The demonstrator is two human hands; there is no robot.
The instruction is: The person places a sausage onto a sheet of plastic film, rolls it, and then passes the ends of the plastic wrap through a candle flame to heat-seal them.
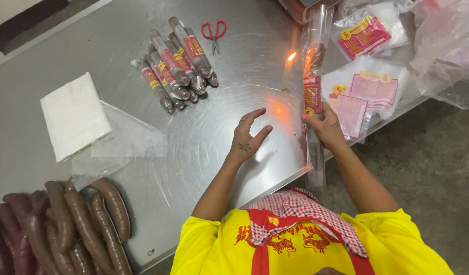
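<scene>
The right hand [323, 128], at the right of centre in the frame, was clenched around a long clear plastic sleeve [314, 97] holding a brown sausage, gripping it at about mid-length. The sleeve stood nearly upright in the picture, its open top reaching the upper edge of the frame and its lower end hanging past the near edge of the steel tabletop [209, 137]. A red and yellow label showed on the sleeve just above the grasping fingers.

The left hand [248, 135], released and empty, hovered at the centre of the frame with fingers spread and the palm turned toward the sleeve, a small mark on its back and a ring on one finger. It touched nothing.

A lit candle [287, 71] stood on the tabletop just left of the sleeve's upper part, its flame throwing an orange glow on the metal. Toward the upper centre lay a heap of finished wrapped sausages [176, 63], with red-handled scissors [214, 34] just to their right. A white block of folded sheets [74, 114] sat at the left, a loose clear film [127, 140] beside it. Bare brown sausages [87, 224] were piled in the lower left corner. Printed pink and white bags [369, 94] lay at the upper right, near the right hand.
</scene>
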